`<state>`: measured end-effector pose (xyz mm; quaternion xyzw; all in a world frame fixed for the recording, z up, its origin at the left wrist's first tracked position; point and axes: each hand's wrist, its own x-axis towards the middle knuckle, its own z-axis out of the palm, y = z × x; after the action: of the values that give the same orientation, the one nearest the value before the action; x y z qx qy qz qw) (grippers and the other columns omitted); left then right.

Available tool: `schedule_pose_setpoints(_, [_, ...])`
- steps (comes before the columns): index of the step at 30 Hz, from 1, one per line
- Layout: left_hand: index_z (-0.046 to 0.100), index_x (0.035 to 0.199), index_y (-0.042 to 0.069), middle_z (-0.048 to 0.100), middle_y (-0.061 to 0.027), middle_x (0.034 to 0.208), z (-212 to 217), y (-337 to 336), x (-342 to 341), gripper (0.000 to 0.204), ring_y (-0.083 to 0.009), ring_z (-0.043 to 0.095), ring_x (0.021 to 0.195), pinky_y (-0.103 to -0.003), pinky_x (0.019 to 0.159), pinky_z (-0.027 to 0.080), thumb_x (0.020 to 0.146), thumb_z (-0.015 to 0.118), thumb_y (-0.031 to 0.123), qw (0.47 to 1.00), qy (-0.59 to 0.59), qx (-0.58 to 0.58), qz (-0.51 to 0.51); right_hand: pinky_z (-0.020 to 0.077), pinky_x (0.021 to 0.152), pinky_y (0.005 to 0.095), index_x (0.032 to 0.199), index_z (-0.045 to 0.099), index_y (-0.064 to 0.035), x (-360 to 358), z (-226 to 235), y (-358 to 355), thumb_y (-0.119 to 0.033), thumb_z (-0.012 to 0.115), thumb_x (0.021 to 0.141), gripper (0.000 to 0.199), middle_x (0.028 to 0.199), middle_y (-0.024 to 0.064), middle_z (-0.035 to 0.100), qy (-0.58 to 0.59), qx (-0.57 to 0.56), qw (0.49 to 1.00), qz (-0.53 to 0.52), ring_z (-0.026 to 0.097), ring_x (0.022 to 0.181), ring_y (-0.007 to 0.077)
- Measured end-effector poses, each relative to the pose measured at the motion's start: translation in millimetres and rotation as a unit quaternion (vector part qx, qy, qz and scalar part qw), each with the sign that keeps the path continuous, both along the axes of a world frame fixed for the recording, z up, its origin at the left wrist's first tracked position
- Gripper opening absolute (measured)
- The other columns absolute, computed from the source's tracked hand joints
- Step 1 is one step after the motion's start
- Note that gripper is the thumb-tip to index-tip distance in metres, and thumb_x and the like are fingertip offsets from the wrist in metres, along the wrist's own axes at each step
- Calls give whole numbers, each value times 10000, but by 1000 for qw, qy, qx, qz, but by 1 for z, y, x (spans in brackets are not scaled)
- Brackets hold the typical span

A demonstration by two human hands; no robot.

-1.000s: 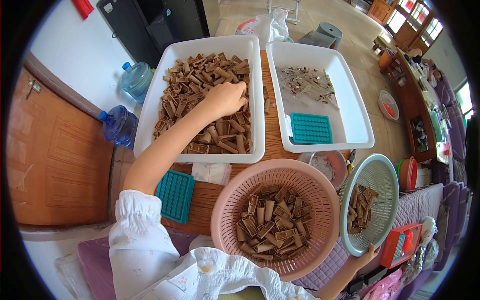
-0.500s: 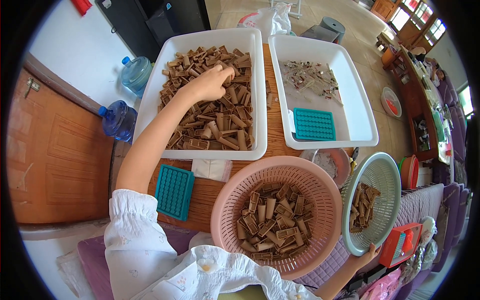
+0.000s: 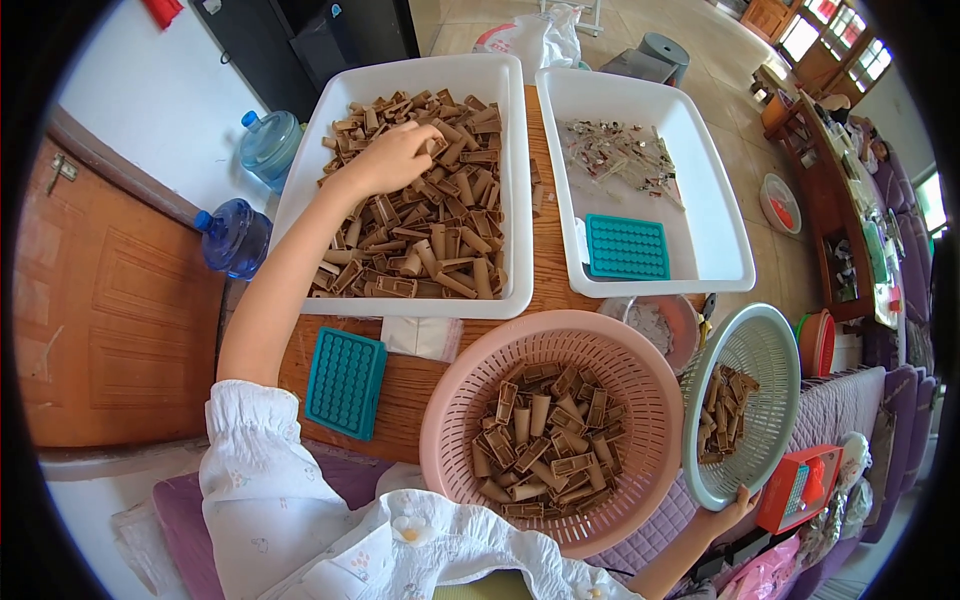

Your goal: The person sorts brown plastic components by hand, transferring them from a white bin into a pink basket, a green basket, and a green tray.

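Note:
My left hand (image 3: 398,160) is over the heap of brown plastic casings (image 3: 440,235) in the left white tub (image 3: 519,200). Its fingers are curled down onto a brown casing, and the fingertips are partly hidden among the parts. My right hand (image 3: 733,512) grips the lower rim of a pale green basket (image 3: 706,480), which tilts and holds a smaller pile of the casings (image 3: 727,410). Between my arms a pink basket (image 3: 450,440) holds more of the same half-tube pieces.
To the right, a second white tub (image 3: 725,240) contains clear thin parts (image 3: 620,155) and a teal tray (image 3: 627,248). Another teal tray (image 3: 345,382) lies by a white packet (image 3: 418,338) on the wooden table. Water bottles (image 3: 237,238) stand left; a red box (image 3: 797,488) sits right.
My left hand has shifted left and slightly away from me across the heap, its forearm moving along. The right hand stays on the green basket's rim.

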<state>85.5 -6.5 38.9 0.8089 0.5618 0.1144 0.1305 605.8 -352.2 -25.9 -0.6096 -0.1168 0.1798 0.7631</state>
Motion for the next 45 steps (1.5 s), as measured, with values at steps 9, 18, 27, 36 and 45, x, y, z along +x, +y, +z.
schedule_pose_setpoints(9, [437,1057,19,535,-132,891,-5,4,-13,337,-242,524,822,-343,743,407,721,457,24,993,-24,-98,57,444,777,353,1184,303,-35,-6,6,4,-33,433,702,500,1048,153,448,2,-5,1000,2,494,911,255])
schedule_pose_setpoints(18, [544,924,48,504,-95,830,-26,2,-25,252,-252,510,847,-328,738,419,688,611,104,996,84,-6,-31,446,776,352,1179,306,-23,-5,2,5,-29,435,696,500,1060,155,447,-4,-1,1000,-5,493,923,256])
schedule_pose_setpoints(27, [565,832,49,529,-53,912,-26,0,-17,172,-217,519,869,-315,740,441,683,627,108,994,101,27,-39,448,779,356,1178,320,-29,-6,3,4,-31,441,694,499,1063,155,448,4,2,1000,-4,492,926,262])
schedule_pose_setpoints(36, [519,945,81,574,-89,828,-5,0,-15,240,-225,555,833,-333,690,451,726,542,177,996,83,3,45,440,781,357,1135,385,-26,2,-4,2,-41,445,685,454,1046,123,473,-2,1,1000,-14,496,922,248])
schedule_pose_setpoints(45, [425,869,6,511,-140,836,-16,6,-1,159,-244,516,773,-351,711,411,715,448,41,999,-13,-14,-38,443,775,357,1129,381,-29,1,-5,4,-36,443,687,447,1034,121,479,9,21,1000,-11,504,907,251])
